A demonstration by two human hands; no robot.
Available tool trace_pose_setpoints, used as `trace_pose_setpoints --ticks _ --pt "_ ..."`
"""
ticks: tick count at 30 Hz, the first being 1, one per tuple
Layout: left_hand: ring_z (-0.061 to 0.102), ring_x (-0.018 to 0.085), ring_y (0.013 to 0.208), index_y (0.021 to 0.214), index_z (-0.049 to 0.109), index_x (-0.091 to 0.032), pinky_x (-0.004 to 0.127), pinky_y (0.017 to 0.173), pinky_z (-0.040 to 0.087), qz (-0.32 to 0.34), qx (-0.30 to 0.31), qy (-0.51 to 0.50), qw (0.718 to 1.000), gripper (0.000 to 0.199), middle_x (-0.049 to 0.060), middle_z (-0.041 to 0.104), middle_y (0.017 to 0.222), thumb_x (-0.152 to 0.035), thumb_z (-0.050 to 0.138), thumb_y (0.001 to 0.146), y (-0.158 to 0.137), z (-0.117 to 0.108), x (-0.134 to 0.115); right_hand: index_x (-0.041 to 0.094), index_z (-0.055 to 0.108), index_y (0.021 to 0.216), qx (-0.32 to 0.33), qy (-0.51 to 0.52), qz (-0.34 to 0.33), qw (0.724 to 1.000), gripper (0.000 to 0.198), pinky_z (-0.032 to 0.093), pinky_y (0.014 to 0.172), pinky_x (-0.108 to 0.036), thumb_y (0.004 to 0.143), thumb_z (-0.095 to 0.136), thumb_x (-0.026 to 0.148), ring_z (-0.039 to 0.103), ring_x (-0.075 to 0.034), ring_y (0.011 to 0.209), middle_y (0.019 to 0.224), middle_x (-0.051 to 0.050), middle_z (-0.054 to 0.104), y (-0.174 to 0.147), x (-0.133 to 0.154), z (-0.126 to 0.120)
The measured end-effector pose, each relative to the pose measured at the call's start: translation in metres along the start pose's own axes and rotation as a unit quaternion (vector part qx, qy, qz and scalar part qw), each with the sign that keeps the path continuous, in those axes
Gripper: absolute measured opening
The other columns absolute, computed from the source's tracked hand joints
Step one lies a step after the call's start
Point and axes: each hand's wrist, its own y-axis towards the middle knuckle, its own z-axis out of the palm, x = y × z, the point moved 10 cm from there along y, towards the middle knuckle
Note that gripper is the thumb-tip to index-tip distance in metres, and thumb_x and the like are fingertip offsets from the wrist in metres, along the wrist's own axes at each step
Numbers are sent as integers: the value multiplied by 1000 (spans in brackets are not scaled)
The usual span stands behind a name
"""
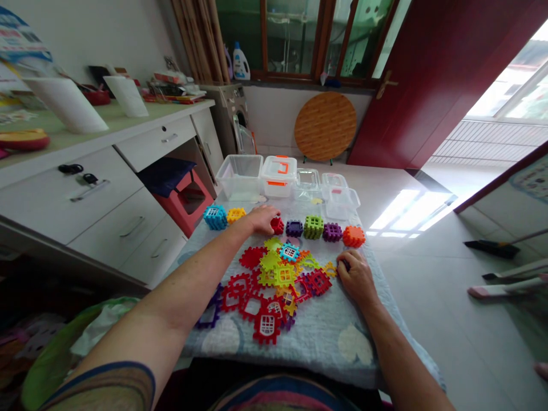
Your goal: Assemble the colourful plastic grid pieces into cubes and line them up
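Note:
My left hand (264, 218) reaches to the back row and has its fingers on a stack of red interlocking plastic tiles (278, 225). In the same row stand stacks of blue tiles (215, 217), yellow tiles (236, 215), dark navy tiles (294, 228), green tiles (314, 227), purple tiles (333, 232) and orange tiles (354, 236). My right hand (356, 274) rests on the cloth at the right, fingers curled in, beside a yellow-orange tile (330, 269). What lies under its fingers is hidden. A loose heap of red tiles (252, 306) and lime tiles (284, 275) spreads between my arms.
Clear plastic boxes, including an open bin (240, 171) and a lidded box with orange clips (279, 174), stand at the table's far edge. A patterned cloth (319, 331) covers the table. A red stool (188, 197) and white drawers (103, 228) are on the left.

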Motion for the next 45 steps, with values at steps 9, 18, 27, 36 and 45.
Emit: trace_pose_setpoints --ticks 9,18,27,36,45 --pt "60 29 109 110 64 -23 36 93 44 -2 4 -1 1000 49 8 70 113 -32 70 63 3 5 -1 21 61 76 -4 3 -4 1000 14 44 82 -35 83 49 17 56 -21 83 84 -5 61 0 1 0" --pt "64 28 97 96 67 -22 34 83 46 10 6 9 1000 34 7 72 101 -34 67 64 6 4 -6 21 60 76 1 1 2 1000 14 43 81 -35 83 49 18 55 -21 83 83 -5 60 0 -1 1" --pt "65 27 94 94 67 -22 33 80 47 11 11 3 1000 32 6 72 98 -35 67 64 7 5 -9 21 60 76 2 -2 1 1000 14 43 82 -34 84 49 17 55 -21 84 84 -6 60 -1 -2 1" --pt "65 27 100 101 67 -22 34 86 49 1 14 -5 1000 36 7 71 103 -36 67 68 10 8 -10 21 59 77 3 4 5 1000 14 43 82 -34 84 48 17 54 -21 83 83 -5 58 -1 -3 2" --pt "47 29 132 137 48 -13 40 113 35 20 -144 -89 985 70 15 52 140 -30 70 72 -46 -37 2 20 60 76 0 7 1 1000 13 43 82 -34 84 49 17 55 -21 83 84 -5 59 -1 -2 1"
